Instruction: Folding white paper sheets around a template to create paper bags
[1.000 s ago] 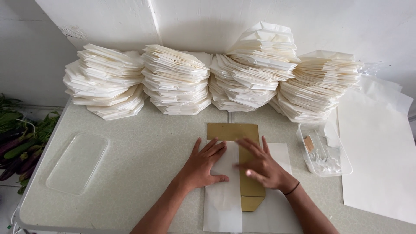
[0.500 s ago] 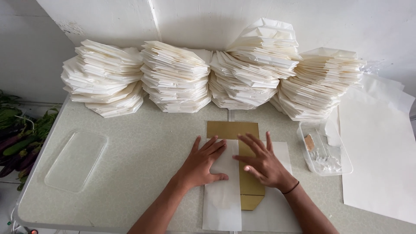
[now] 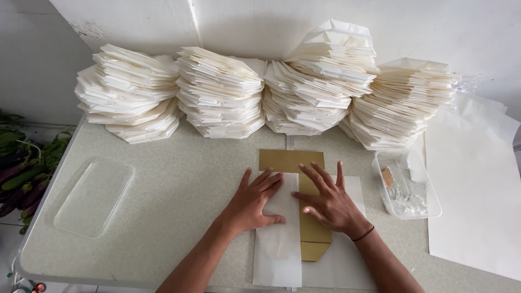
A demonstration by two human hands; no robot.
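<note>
My left hand (image 3: 254,203) lies flat, fingers spread, on a folded flap of white paper (image 3: 278,244) at the table's near middle. My right hand (image 3: 327,201) presses flat beside it on a brown cardboard template (image 3: 290,160) that lies on the same paper sheet. The left flap covers the template's left part; the right part of the sheet (image 3: 355,190) lies flat under the template. Neither hand grips anything.
Several tall stacks of folded white paper bags (image 3: 220,92) line the wall at the back. A clear plastic lid (image 3: 93,196) lies at the left, a clear tray with glue (image 3: 404,187) at the right, and large white sheets (image 3: 472,190) beyond it. Green plants (image 3: 21,163) are off the table's left edge.
Both hands stay pressed on the paper and template; the right hand's fingers have shifted slightly. The head view has moved a little.
</note>
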